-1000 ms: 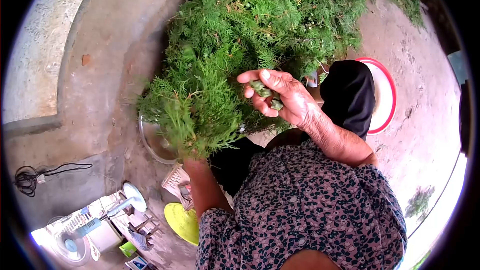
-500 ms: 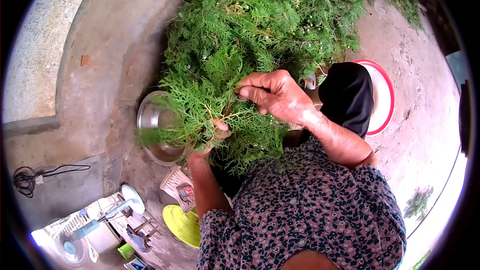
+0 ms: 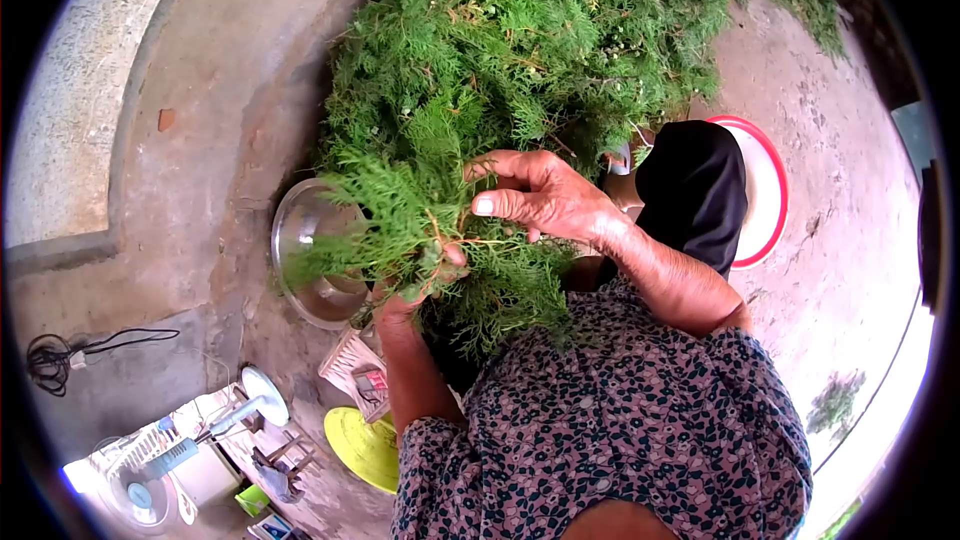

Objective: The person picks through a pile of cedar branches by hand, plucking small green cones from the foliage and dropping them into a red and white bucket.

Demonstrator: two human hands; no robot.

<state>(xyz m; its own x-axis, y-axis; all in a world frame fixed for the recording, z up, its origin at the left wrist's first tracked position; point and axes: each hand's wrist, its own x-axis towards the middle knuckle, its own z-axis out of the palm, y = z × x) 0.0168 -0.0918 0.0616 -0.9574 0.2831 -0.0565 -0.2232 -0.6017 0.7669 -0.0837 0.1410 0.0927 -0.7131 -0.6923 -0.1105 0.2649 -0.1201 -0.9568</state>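
Note:
My left hand [image 3: 430, 282] is closed around the stems of a leafy cypress branch [image 3: 375, 225], with its thumb on top and most of its fingers hidden by foliage. Just to the right, my right hand [image 3: 550, 198] hovers against the sprigs, its thumb and forefinger apart and nothing visible between them. Beyond both hands spreads a large heap of cypress cuttings [image 3: 530, 50] bearing small pale cones. A metal basin [image 3: 290, 250] sits on the floor to the left, partly covered by the held branch.
A white basin with a red rim [image 3: 783, 195] stands right of my black-clad knee [image 3: 690, 190]. At the lower left are a yellow-green round object [image 3: 355, 450], a standing fan [image 3: 265, 395] and a black cable [image 3: 48, 360]. More greenery [image 3: 800, 0] lies at upper right.
The thumb and forefinger of my right hand have parted from a pinch, and the hand has shifted slightly. My left hand keeps its hold while the branch sways a little.

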